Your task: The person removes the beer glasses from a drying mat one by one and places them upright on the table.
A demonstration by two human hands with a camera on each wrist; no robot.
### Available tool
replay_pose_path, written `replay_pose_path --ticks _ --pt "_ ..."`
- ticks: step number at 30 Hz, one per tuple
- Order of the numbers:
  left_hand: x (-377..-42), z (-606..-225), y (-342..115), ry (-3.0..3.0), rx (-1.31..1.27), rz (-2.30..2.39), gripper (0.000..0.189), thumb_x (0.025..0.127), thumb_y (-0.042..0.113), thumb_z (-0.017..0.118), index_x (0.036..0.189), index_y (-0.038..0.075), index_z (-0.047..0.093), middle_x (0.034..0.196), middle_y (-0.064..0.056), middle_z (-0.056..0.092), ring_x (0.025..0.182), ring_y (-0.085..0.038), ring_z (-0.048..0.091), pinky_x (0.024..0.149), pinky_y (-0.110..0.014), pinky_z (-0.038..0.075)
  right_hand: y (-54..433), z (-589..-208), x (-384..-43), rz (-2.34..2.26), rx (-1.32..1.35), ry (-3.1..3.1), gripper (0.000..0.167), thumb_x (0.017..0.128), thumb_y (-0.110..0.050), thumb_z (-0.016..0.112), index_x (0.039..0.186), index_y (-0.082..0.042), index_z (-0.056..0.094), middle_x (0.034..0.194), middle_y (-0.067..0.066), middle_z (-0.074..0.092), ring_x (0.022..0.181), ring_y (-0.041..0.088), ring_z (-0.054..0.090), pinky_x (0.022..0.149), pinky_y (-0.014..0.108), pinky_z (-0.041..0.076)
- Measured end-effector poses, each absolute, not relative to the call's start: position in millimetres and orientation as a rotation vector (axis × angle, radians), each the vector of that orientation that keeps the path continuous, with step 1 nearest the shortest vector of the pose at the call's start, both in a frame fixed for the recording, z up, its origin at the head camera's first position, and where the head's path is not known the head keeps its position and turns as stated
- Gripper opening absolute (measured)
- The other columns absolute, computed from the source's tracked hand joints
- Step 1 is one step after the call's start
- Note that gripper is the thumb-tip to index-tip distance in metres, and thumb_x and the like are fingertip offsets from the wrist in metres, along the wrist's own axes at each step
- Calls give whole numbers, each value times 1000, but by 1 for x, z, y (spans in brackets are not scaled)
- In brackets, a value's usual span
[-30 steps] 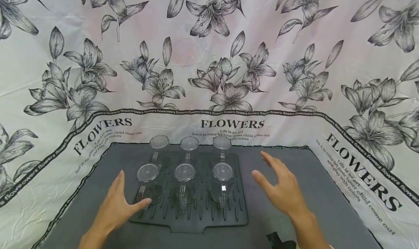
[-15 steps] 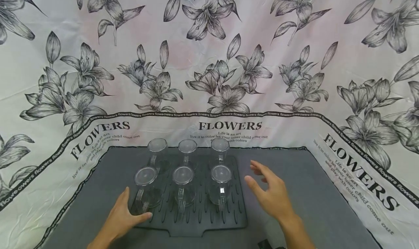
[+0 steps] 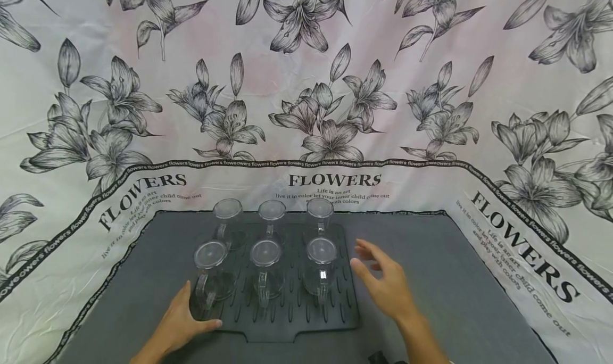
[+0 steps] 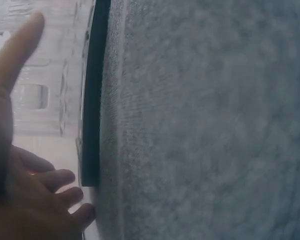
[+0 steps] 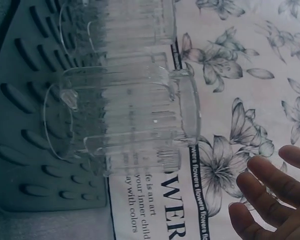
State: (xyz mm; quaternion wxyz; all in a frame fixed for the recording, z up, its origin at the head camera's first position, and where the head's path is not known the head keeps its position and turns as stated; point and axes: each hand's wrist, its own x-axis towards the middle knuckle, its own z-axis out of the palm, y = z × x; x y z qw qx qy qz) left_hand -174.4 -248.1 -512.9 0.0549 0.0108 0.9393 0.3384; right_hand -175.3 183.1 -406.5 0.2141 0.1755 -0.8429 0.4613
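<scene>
Upside-down mugs (image 3: 266,253) sit on a ridged mat (image 3: 287,324), likely to drain, flanked by the left hand (image 3: 179,321) and right hand (image 3: 385,287), fingers parted, empty.

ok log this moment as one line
left hand: by near-left corner of mat; right hand: right of mat; six clear mugs: on mat; held: no mug

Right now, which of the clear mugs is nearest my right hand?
The front mug at the right end of the mat; the other five sit farther left or behind.
</scene>
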Motion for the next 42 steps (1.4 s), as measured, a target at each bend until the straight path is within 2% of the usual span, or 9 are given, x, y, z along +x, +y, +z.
replay_pose_path --ticks 4,10,17,25,29,33,42 --pt "-174 -519 -248 2901 56 957 131 66 54 84 141 -23 9 141 -48 18 129 -62 19 99 -71 26 180 -415 -177 1313 463 -2366 40 95 -21 63 133 -9 57 117 4 65 105 18 58 83 45 52" --pt "-174 -525 -247 2919 14 903 136 60 59 86 142 -22 13 142 -45 20 130 -61 18 99 -73 23 173 -428 -177 1380 392 -2393 38 95 -25 63 130 -10 59 112 2 66 100 16 60 81 40 53" --pt "-173 -524 -248 2917 -1 893 135 60 59 85 142 -22 14 141 -46 21 130 -60 18 100 -72 23 164 -447 -180 1471 299 -2404 33 94 -24 66 122 -7 64 107 4 68 97 15 60 80 38 52" --pt "-173 -525 -247 2922 -4 886 134 60 59 85 142 -21 15 140 -46 22 130 -60 18 100 -72 24 156 -465 -184 1625 251 -2383 27 93 -25 68 113 -7 68 100 -1 68 89 14 61 75 32 51" --pt "-174 -526 -246 2923 15 906 134 61 58 85 142 -21 15 142 -45 22 131 -60 17 101 -71 22 154 -473 -184 1665 241 -2400 28 93 -27 67 112 -6 68 100 -1 68 91 17 61 77 30 51" --pt "-175 -526 -246 2923 27 918 133 61 58 85 142 -21 15 142 -44 22 131 -60 16 102 -71 21 150 -481 -186 1661 254 -2423 28 94 -29 66 110 -7 69 104 0 68 95 18 62 80 31 52" --pt "-175 -525 -245 2922 24 930 132 62 57 85 142 -21 15 143 -44 22 131 -60 16 103 -70 21 143 -496 -191 1730 222 -2460 27 93 -29 67 108 -7 70 101 -1 68 94 17 60 81 34 50"
